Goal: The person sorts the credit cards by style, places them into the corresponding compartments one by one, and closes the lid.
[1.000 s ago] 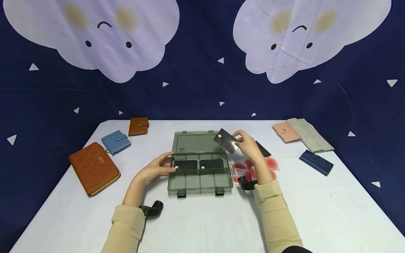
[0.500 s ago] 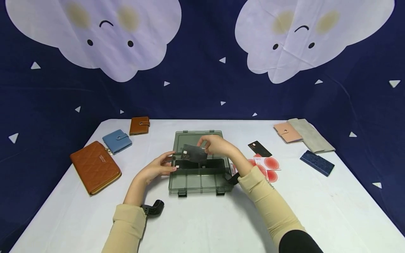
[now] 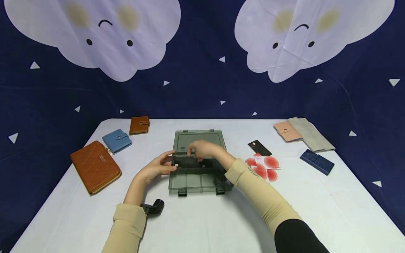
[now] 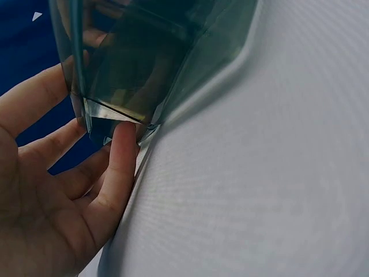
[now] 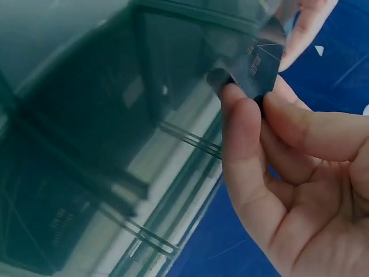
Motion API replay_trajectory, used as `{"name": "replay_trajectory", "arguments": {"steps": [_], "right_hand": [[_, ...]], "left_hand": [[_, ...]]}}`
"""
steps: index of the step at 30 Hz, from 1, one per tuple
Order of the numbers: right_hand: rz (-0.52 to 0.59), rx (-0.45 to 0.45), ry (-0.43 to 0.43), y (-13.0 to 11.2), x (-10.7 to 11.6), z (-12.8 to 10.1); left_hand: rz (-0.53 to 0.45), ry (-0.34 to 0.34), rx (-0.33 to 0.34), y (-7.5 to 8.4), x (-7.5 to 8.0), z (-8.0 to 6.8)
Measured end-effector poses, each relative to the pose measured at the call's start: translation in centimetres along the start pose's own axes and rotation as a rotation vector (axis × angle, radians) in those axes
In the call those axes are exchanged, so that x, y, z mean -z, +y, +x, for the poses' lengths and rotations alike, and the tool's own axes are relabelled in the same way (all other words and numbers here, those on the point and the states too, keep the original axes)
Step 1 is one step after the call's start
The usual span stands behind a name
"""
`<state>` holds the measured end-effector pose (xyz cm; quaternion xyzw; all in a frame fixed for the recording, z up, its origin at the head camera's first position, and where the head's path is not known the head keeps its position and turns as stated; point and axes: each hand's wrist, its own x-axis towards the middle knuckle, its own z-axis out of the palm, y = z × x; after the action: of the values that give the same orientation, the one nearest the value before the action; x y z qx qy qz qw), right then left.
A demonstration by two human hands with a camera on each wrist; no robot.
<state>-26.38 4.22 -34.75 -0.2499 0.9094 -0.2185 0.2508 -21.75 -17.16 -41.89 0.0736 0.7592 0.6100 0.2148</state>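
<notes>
A translucent green divided plastic box lies in the middle of the table with its lid folded back. My left hand grips the box's left side, thumb and fingers at the corner in the left wrist view. Over the back compartments, my right hand pinches a black card between thumb and fingers. In the right wrist view this card is tilted, close to the compartment wall. Another black card lies inside the box, seen through the plastic.
Right of the box are a black card and several red-and-white cards. A large brown wallet, a blue wallet and a small brown wallet lie left. A pink wallet, grey pouch and navy case lie right.
My right hand has carried the black card leftward from beside the lid and lowered it into the box's back left compartment. The left hand stays at the box's side.
</notes>
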Motion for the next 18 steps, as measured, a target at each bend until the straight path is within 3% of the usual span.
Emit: {"name": "replay_trajectory", "arguments": {"steps": [4,9,18], "right_hand": [[-0.071,-0.003,-0.028,0.2,-0.4,0.1],[-0.121,-0.055,-0.128,0.2,-0.4,-0.3],[-0.016,-0.054,-0.116,0.7,-0.1,-1.3]], "left_hand": [[0.001,-0.003,-0.01,0.0,0.0,-0.1],[0.007,-0.001,-0.011,0.0,0.0,0.0],[0.015,0.001,-0.012,0.0,0.0,-0.1]]}}
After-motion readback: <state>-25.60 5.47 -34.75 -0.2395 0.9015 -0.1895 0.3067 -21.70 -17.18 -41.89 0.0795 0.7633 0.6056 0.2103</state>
